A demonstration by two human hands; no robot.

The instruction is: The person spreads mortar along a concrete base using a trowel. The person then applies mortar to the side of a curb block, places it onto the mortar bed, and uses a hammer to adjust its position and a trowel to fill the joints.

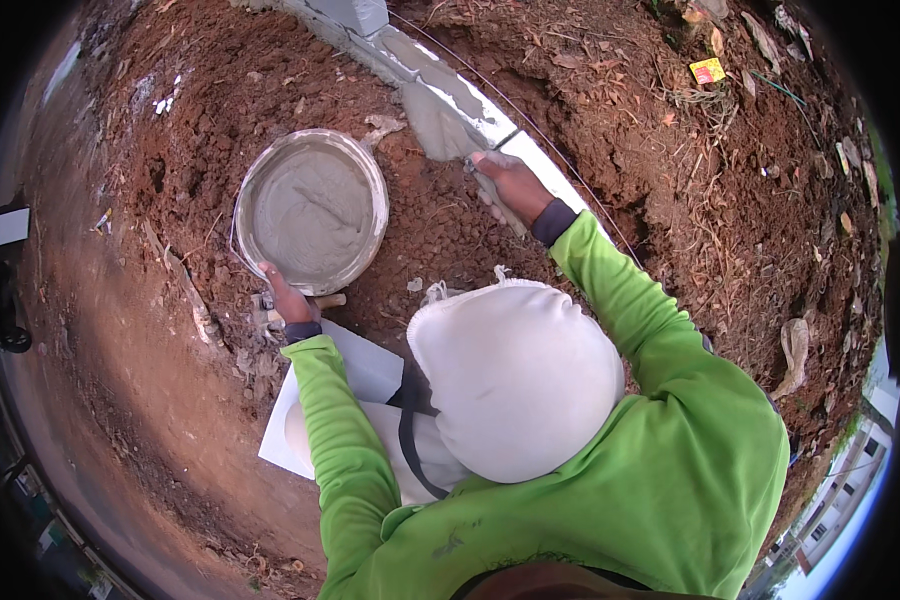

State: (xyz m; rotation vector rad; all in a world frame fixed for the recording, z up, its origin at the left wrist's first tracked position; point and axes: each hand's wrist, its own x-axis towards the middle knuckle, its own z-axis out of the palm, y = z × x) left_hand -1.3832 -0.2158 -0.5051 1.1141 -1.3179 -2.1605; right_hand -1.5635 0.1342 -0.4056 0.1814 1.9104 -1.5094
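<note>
My right hand is closed around the handle of a trowel. Its grey, mortar-coated blade lies against the near side of a low wall of white blocks. My left hand grips the near-left rim of a round bucket, thumb on the edge and the other fingers mostly hidden. Wet grey mortar fills much of the bucket, its surface swirled and ridged. Just below the bucket, beside my left hand, a short wooden handle sticks out; what it belongs to is unclear.
A taut string runs along the wall's far side. Grey mortar covers part of the wall. Beside my pale-trousered leg lies a white block. Rough red soil surrounds everything, with dry leaves and a yellow-red packet beyond the wall.
</note>
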